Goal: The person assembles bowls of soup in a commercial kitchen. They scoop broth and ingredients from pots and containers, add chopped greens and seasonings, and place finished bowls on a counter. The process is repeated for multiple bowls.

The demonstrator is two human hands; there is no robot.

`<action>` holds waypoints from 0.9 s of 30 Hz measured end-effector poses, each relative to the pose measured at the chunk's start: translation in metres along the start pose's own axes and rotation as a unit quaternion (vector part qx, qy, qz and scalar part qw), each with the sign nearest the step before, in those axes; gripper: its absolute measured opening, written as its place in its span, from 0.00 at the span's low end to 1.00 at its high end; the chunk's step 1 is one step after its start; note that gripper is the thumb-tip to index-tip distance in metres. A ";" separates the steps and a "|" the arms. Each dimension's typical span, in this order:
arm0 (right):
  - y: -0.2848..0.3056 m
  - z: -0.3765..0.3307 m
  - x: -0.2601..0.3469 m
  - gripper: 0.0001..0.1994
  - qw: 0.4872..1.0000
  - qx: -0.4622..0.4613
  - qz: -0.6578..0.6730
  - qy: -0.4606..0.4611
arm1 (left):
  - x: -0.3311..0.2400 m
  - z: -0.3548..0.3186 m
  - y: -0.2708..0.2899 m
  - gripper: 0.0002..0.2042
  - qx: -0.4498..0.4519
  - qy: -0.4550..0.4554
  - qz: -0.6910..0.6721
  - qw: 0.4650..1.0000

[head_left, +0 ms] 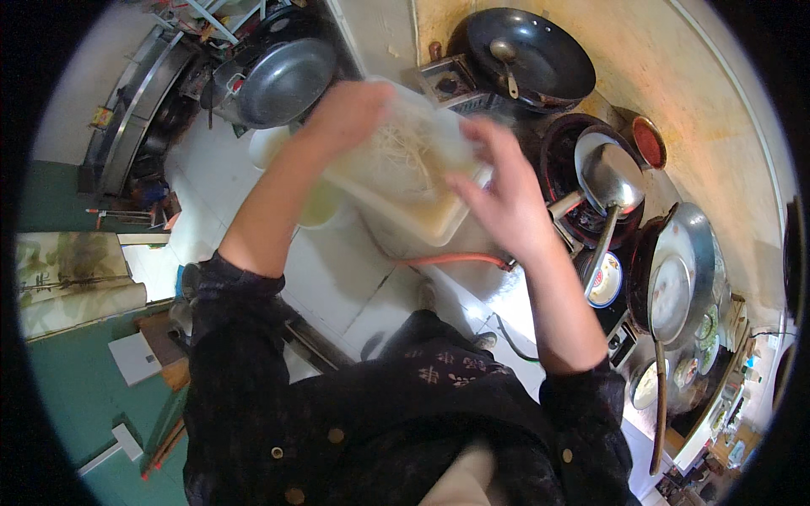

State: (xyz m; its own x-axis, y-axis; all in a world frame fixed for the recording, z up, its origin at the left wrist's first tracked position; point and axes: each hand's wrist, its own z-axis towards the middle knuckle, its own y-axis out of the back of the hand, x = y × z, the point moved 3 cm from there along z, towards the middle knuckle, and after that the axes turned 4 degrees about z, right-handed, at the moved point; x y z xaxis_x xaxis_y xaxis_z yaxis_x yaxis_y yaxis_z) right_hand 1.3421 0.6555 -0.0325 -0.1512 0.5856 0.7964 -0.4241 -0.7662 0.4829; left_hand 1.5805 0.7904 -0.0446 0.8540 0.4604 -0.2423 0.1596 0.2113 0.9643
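Note:
A white rectangular plastic tub (437,236) stands in front of me, with thin pale strands (411,160) in it that I cannot name for certain. Over the tub's far left edge is my left hand (354,111), its fingers smeared by motion, so whether it grips anything is hidden. My right hand (506,181) is at the tub's right side, thumb and fingers apart. Its thumb reaches over the near right rim; whether it touches is unclear. A whitish translucent blur lies across the tub's far part.
To the right are a black wok (540,55) with a ladle (504,63), a large metal ladle (609,173) over a burner, a red-filled bowl (648,142) and another wok (688,253) with a long-handled skimmer (669,299). An orange hose (447,259) runs below the tub. A metal basin (287,83) stands far left.

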 end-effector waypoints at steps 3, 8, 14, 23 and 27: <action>-0.037 0.076 -0.018 0.45 0.997 0.029 -0.051 0.057 | -0.005 -0.004 -0.019 0.13 0.064 -0.031 -0.039 0.997; -0.087 0.126 -0.050 0.54 0.984 0.117 0.130 -0.017 | -0.001 -0.001 0.005 0.15 -0.102 0.005 -0.168 0.980; -0.089 0.157 -0.035 0.14 0.983 0.027 0.181 -0.026 | 0.010 -0.006 0.013 0.22 -0.323 0.024 -0.322 0.889; -0.061 0.153 -0.032 0.20 0.998 0.007 -0.064 0.017 | -0.005 0.003 -0.122 0.19 0.069 0.179 -0.437 0.879; -0.080 0.100 -0.089 0.28 0.889 0.326 -0.311 -0.084 | 0.003 0.003 -0.122 0.16 0.012 0.072 -0.176 0.982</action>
State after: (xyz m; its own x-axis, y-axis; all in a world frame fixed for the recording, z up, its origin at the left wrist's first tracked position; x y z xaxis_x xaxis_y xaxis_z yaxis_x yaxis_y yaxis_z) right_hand 1.4789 0.6379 -0.1057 0.0902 0.9435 0.3188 0.2366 -0.3312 0.9134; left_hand 1.5645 0.7635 -0.1627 0.6657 0.4802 -0.5712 0.4447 0.3594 0.8204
